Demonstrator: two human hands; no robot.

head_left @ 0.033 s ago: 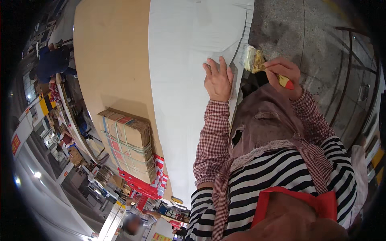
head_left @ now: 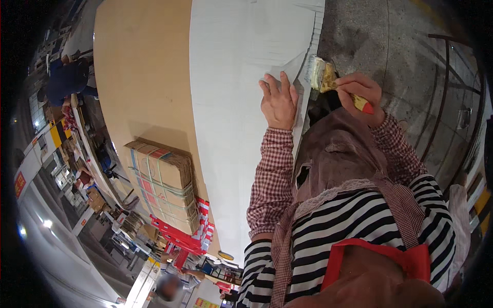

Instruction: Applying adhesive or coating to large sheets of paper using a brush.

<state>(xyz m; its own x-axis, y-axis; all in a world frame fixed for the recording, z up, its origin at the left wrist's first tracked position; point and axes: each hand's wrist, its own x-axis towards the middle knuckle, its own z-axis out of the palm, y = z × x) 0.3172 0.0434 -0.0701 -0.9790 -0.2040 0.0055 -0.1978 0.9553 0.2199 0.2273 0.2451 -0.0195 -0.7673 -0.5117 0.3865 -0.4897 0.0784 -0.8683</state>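
Note:
My left hand (head_left: 279,107) lies on the white sheets (head_left: 233,133) with its fingers spread, close to their right edge. Beyond its fingertips one sheet's corner is bent or lifted. Along that right edge, narrow stepped strips (head_left: 316,32) show where several sheets overlap. My right hand (head_left: 363,95) is closed round a flat paintbrush (head_left: 328,79) with a yellowish, red-tipped handle. White, pasty stuff coats its bristles. They point left at the sheet edge, beside my left hand; whether they touch it, I cannot tell.
Brown board (head_left: 144,72) covers the table left of the sheets. A strapped bundle of brown cardboard (head_left: 164,179) stands on it, near red-and-white printed pieces (head_left: 203,226). A metal frame (head_left: 447,102) stands on the concrete floor at right. Other people work at the far left and lower left.
The brush and my right hand have shifted slightly left, bringing the bristles nearer the sheet edge. My left hand stays in place.

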